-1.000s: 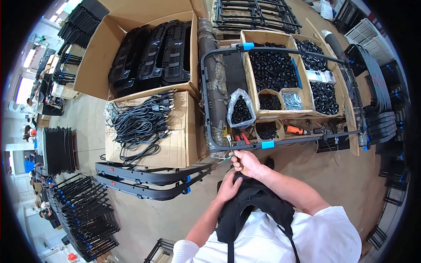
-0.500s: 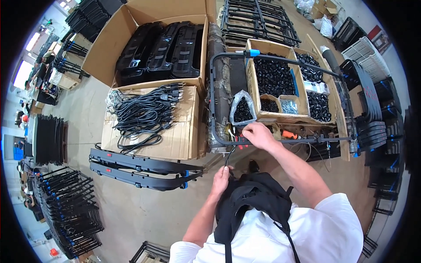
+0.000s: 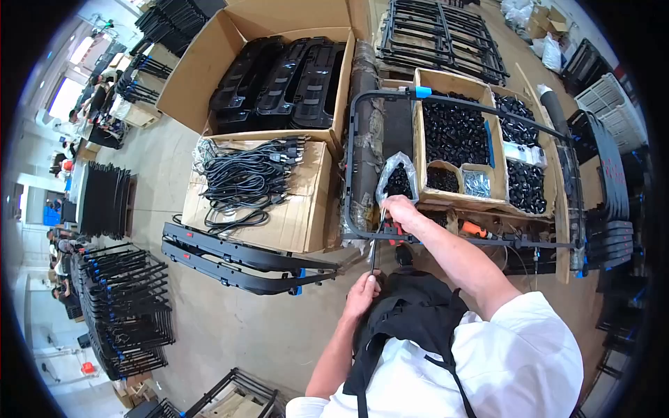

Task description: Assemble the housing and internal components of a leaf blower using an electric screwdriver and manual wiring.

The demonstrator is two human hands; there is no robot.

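My left hand point(image 3: 361, 295) is closed round a thin black cable point(image 3: 374, 256) that runs up toward the lower left corner of a black tubular frame point(image 3: 350, 167). Above that corner my right hand point(image 3: 400, 208) has its fingers pinched together, and what they grip is hidden. Beside it lie tools with red handles point(image 3: 396, 232). Just beyond the right hand stands a clear plastic bag point(image 3: 398, 175) of small black parts. Next to the bag, a divided cardboard box point(image 3: 419, 143) holds black plastic pieces and silver screws.
On the left, coiled black cables point(image 3: 244, 177) lie on a carton point(image 3: 296, 230), behind which an open carton point(image 3: 272, 132) holds black panels. Two curved black bars point(image 3: 237, 268) stick out before it. An orange-handled tool point(image 3: 474, 228) lies at the bench's near edge. Stacked frames point(image 3: 125, 306) stand left.
The whole view has shifted, with the bench now further right. My right hand has moved left along the frame's near bar to its corner. My left hand keeps hold of the cable.
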